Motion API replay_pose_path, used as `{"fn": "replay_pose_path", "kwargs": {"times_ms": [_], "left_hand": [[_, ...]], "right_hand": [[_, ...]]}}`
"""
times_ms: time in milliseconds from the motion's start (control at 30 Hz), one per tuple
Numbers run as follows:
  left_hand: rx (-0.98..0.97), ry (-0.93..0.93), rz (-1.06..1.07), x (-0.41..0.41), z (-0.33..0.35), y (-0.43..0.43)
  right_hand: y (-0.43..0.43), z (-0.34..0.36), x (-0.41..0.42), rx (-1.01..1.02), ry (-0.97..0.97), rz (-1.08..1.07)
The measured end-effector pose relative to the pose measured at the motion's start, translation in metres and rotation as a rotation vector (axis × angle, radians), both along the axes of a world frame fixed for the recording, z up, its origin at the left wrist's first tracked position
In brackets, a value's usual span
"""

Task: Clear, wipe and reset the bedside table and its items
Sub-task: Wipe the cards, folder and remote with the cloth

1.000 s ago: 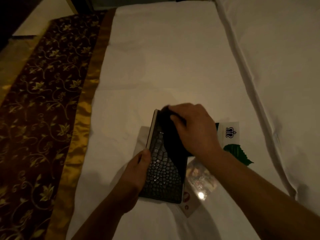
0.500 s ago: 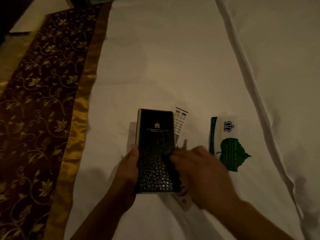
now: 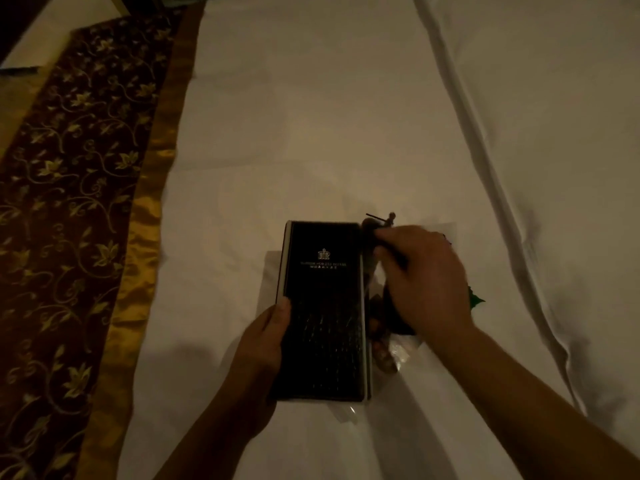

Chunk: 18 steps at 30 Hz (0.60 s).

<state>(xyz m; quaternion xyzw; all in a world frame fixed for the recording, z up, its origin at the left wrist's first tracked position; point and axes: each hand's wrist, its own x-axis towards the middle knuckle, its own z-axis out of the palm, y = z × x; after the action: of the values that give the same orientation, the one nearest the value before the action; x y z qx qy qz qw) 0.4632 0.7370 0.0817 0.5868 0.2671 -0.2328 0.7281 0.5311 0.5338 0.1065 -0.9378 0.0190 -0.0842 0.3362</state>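
A black folder [image 3: 325, 306] with a scaly cover and a small crest lies on the white bed sheet [image 3: 311, 116]. My left hand [image 3: 266, 337] grips its lower left edge, thumb on the cover. My right hand [image 3: 426, 275] is closed on a dark cloth [image 3: 398, 317] at the folder's right edge; part of the cloth sticks out above my fingers. A glossy laminated card [image 3: 398, 355] peeks out from under the folder's right side. Only a tip of the green leaf card [image 3: 476, 299] shows past my right wrist.
A dark red and gold patterned bed runner [image 3: 69, 202] covers the left side of the bed. A raised fold of white bedding [image 3: 485, 150] runs diagonally down the right. The floor shows at the top left corner.
My right hand with the cloth swept off the folder's cover to its right edge and now covers most of the leaf card. The folder lies flatter; my left hand stays on its edge.
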Motion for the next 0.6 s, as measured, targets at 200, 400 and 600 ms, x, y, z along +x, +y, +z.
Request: {"fn": "replay_pose_path", "kwargs": {"times_ms": [200,400,600], "left_hand": [[-0.176,0.089,0.081,-0.009,0.007,0.000],[-0.440,0.176,0.098,-0.017,0.015,-0.004],[-0.414,0.177,0.002,-0.039,0.022,0.007]], "right_hand": [[-0.006,0.003,-0.044,1.233,0.381,-0.462],[0.019,0.016,-0.084,1.261,0.506,-0.244],[0.013,0.027,-0.023,1.409,0.487,-0.288]]}}
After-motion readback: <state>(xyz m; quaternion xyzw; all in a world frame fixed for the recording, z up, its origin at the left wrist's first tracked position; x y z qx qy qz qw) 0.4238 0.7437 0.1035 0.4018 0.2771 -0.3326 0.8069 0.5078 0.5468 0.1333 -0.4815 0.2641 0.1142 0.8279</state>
